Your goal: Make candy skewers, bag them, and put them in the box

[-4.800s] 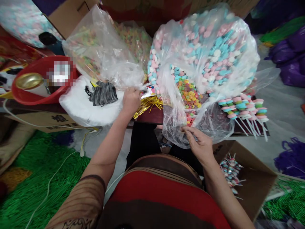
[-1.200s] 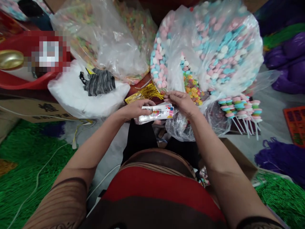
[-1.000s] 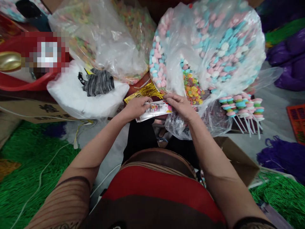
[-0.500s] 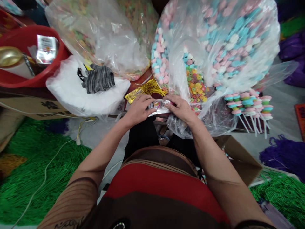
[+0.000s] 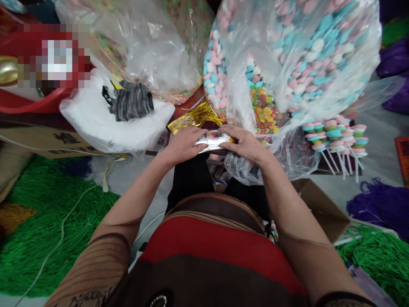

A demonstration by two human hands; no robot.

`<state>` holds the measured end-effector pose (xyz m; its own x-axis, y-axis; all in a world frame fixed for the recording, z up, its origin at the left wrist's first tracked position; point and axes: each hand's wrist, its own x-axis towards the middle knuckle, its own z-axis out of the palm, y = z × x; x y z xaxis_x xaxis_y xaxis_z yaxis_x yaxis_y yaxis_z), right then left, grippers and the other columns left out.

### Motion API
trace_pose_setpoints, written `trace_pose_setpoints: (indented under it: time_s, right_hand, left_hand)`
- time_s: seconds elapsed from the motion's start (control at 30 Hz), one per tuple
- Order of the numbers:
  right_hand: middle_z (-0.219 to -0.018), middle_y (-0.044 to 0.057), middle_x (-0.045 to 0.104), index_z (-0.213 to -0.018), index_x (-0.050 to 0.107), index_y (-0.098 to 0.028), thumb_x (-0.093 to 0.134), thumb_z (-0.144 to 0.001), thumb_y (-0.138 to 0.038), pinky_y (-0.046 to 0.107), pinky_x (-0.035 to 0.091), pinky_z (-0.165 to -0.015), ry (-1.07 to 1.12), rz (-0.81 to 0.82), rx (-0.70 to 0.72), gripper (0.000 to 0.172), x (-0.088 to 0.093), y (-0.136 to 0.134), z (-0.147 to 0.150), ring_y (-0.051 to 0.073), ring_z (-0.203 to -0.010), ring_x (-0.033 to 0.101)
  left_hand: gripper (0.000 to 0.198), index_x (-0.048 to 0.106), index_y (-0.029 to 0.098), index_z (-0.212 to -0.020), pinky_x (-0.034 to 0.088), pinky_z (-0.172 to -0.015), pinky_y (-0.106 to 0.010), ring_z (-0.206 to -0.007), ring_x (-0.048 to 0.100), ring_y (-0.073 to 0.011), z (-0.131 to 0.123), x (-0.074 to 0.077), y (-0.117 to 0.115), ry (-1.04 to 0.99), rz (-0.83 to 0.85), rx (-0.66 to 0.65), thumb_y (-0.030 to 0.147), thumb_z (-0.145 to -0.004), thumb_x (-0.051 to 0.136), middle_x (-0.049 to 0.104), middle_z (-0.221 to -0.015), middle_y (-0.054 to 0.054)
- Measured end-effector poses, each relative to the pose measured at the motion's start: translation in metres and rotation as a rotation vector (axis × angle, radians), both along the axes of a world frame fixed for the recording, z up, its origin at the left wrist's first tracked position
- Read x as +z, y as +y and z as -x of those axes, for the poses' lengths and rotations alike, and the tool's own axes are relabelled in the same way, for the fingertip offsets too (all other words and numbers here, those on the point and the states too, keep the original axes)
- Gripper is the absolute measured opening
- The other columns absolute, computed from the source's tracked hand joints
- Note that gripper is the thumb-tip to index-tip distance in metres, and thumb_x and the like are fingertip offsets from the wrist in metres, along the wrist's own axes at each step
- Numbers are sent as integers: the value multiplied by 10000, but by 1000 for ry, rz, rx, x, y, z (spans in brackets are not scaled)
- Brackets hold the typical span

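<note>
Left hand (image 5: 182, 146) and right hand (image 5: 245, 144) pinch opposite ends of silvery printed packaging (image 5: 214, 140), at 12 o'clock from torso (image 5: 220, 251); gold strips (image 5: 193, 118) at its 11 o'clock. Light, even thumb pressure should limit creasing.

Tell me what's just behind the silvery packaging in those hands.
Shiny gold strips lie just beyond the silvery packaging. The left hand and right hand cover its ends; anything hidden there can't be seen.
</note>
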<state>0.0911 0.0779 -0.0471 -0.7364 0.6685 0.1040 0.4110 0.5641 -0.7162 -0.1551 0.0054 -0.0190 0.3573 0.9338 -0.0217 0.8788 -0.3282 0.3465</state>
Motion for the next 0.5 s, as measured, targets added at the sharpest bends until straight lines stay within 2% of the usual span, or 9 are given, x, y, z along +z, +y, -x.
trace_pose_setpoints:
  time_s: [0.17,0.33,0.5]
  right_hand:
    - [-1388,140,681,-1367,639,-202,577,-945,-390,526,455,-1138,-110,-157,93,467,10,4,4,313,-1326,601]
    - [-1385,162,674,-1346,627,-175,592,-879,-262,561,417,-1136,-265,-329,140,476,21,1,6,350,-1337,570]
    - [-1372,170,678,-1363,612,-149,593,-817,-164,492,484,-1083,-274,-279,220,546,24,7,6,321,-1261,628]
  left_hand:
    - [462,640,166,-1351,396,-1109,-515,-1222,605,-330,-12,-2,-10,33,-71,96,339,-942,514,694,-1285,-148]
    - [563,600,180,-1398,336,-1152,-512,-1275,558,-340,-20,-14,-18,-14,-139,166,499,-935,572,663,-1353,-148]
    - [627,603,181,-1389,341,-1152,-507,-1281,557,-340,-20,-21,-17,-54,-139,188,580,-905,615,666,-1345,-159]
